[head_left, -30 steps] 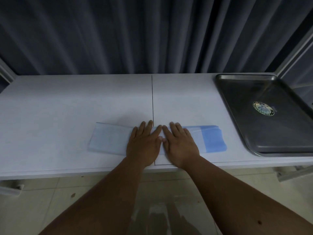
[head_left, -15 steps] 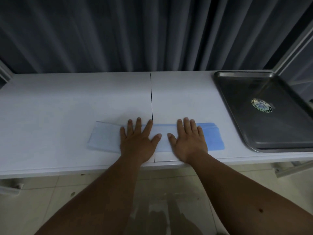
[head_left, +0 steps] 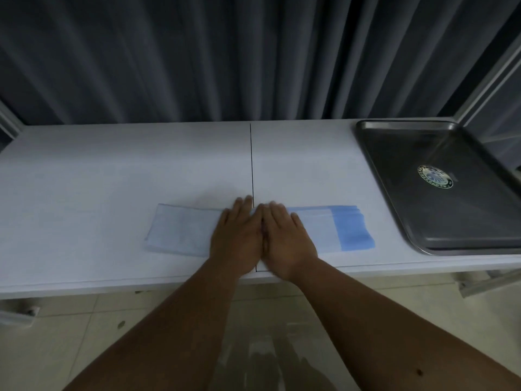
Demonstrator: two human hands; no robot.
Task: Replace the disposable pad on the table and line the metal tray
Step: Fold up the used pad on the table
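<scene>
A folded light-blue disposable pad point(head_left: 180, 230) lies as a long strip near the front edge of the white table point(head_left: 112, 170), its right end a darker blue. My left hand point(head_left: 238, 237) and my right hand point(head_left: 284, 239) press flat on the middle of the pad, side by side and touching, fingers straight and pointing away from me. They hide the strip's centre. The metal tray point(head_left: 479, 221) sits bare at the table's right end, with a round sticker on its floor.
A dark seam point(head_left: 251, 159) runs front to back down the table's middle. Grey curtains point(head_left: 225, 57) hang right behind the table. A metal frame post point(head_left: 490, 77) rises at the right. Tiled floor shows below the front edge.
Half a second ago my hands were spread apart on the pad; now they have slid back together at its centre, as they were a second ago.
</scene>
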